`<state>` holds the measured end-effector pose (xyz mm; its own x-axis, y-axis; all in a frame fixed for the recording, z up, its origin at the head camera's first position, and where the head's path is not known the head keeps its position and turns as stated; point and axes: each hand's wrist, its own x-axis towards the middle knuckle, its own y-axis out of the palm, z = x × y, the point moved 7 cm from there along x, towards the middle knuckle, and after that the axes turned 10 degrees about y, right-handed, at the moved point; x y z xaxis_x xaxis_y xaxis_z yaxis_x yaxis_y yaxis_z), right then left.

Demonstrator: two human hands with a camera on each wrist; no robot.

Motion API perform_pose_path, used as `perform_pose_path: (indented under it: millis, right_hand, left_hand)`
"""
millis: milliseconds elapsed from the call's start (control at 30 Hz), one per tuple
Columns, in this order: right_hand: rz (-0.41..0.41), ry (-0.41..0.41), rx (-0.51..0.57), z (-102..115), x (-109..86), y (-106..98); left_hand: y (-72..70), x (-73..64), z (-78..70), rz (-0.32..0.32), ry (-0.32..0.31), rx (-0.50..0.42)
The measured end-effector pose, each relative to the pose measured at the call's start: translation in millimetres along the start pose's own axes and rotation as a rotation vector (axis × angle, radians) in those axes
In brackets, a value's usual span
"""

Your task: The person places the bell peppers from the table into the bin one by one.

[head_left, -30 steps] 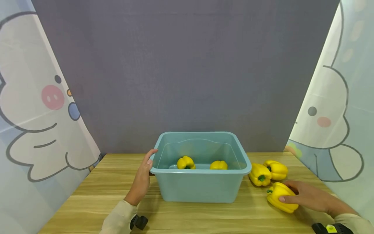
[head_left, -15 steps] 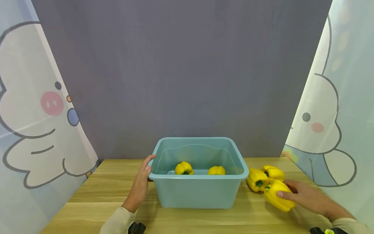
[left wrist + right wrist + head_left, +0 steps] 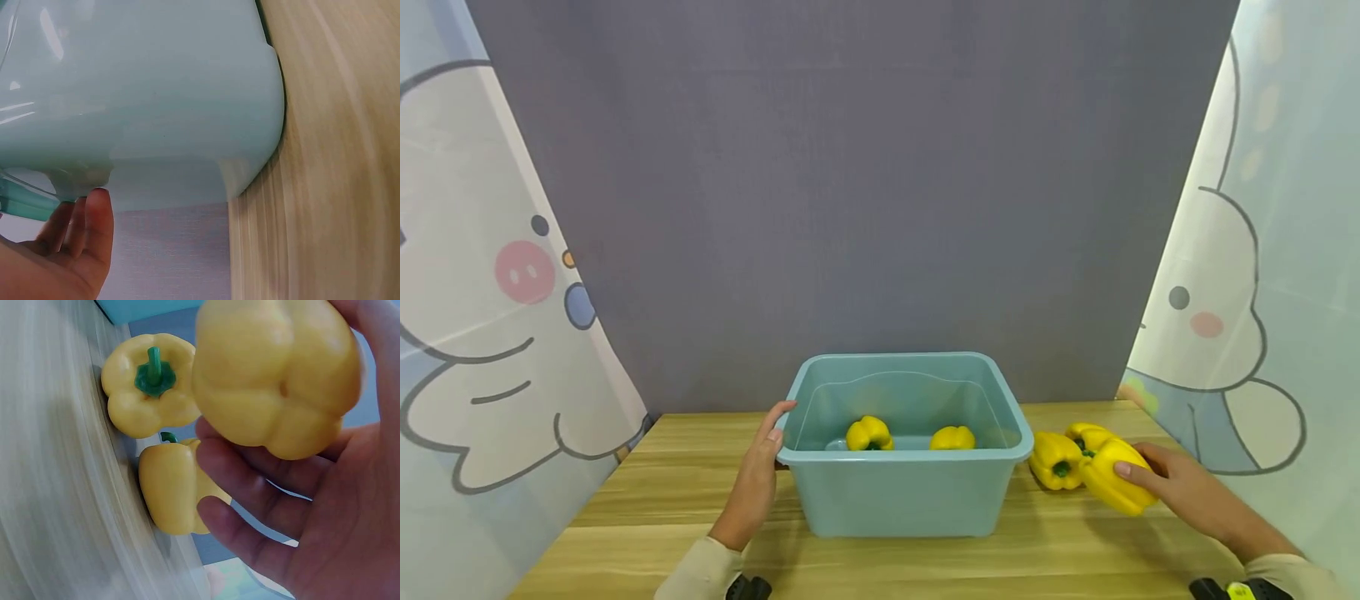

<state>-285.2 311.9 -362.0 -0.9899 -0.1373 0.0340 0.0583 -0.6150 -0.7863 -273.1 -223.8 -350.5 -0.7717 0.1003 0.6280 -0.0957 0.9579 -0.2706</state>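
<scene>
My right hand (image 3: 1198, 496) holds a yellow bell pepper (image 3: 1116, 479) just above the table, thumb on its near side and fingers behind. In the right wrist view its lobed bottom (image 3: 275, 381) faces the camera. Two more yellow peppers lie close behind it, one with its green stem toward me (image 3: 1054, 460) and one partly hidden (image 3: 1086, 435). The left hand (image 3: 756, 479) grips the left rim of a light blue plastic tub (image 3: 902, 498); its fingers (image 3: 97, 219) press the outer wall under the rim. Inside the tub sit two yellow peppers, one left (image 3: 868, 432), one right (image 3: 952, 437).
The tub stands upright on a wood-grain table (image 3: 647, 533). A grey cloth backdrop (image 3: 880, 208) rises behind the table's far edge. Cartoon-printed curtains hang at the left (image 3: 467, 275) and right (image 3: 1285, 275).
The right hand has lifted its pepper off the table and brought it slightly up and left, so it now overlaps the rear pepper. My left hand stays on the rim; the head view has shifted slightly.
</scene>
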Motion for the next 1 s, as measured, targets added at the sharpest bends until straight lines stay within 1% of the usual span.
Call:
perform_pose_path:
  millis: [100,300,400,600,900,1000]
  right_hand:
    - [-0.039,0.002,-0.017,-1.2,1.0,-2.3]
    - [-0.117,0.007,-0.031,-0.8,2.0,-6.7]
    - [-0.131,0.023,-0.014,0.8,1.9,-6.7]
    - [-0.161,0.057,-0.018,2.8,1.7,-7.5]
    - [-0.155,0.098,-0.010,-0.2,4.2,-8.4]
    - [-0.159,0.104,-0.013,-0.5,4.3,-8.9]
  left_hand:
    - [0.5,-0.3,0.7,-0.001,0.013,0.008]
    - [1.2,0.3,1.0,-0.002,0.012,0.011]
    - [1.3,0.7,0.7,-0.002,0.013,0.012]
    - [-0.9,-0.7,1.2,-0.010,-0.001,-0.003]
    - [0.0,-0.8,1.8,-0.020,-0.013,-0.006]
    - [0.6,0.2,2.2,-0.013,-0.001,0.002]
